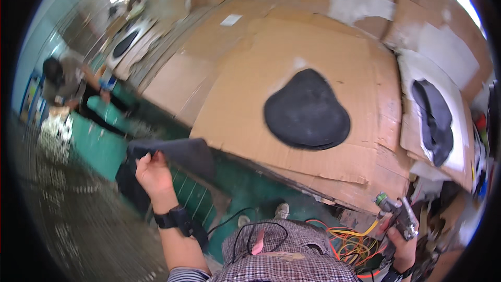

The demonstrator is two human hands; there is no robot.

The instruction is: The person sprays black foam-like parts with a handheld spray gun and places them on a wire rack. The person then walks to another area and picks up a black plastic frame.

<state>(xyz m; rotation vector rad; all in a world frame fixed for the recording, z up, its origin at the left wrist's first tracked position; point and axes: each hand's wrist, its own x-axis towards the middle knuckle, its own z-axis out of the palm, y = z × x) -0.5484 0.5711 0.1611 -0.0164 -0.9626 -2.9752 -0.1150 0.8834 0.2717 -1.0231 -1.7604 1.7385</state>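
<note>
My left hand [155, 176] is closed in a pinch on the edge of a dark grey flexible sheet [190, 155], which hangs beside the near left edge of the worktable. My right hand [403, 244], low on the right, grips a metal spray gun [401, 218] with a green fitting; a yellow hose [367, 230] leads to it. In the middle of the cardboard-covered table [235, 91] lies a dark rounded-triangular pad [307, 112], apart from both hands. The thickness of the held sheet cannot be made out.
To the right, another dark curved piece [434, 120] lies on a white-coated board [460, 138]. Tangled orange and yellow hoses [347, 245] hang near my waist. A person [78, 83] stands at the far left, near a board with a dark oval piece [125, 44].
</note>
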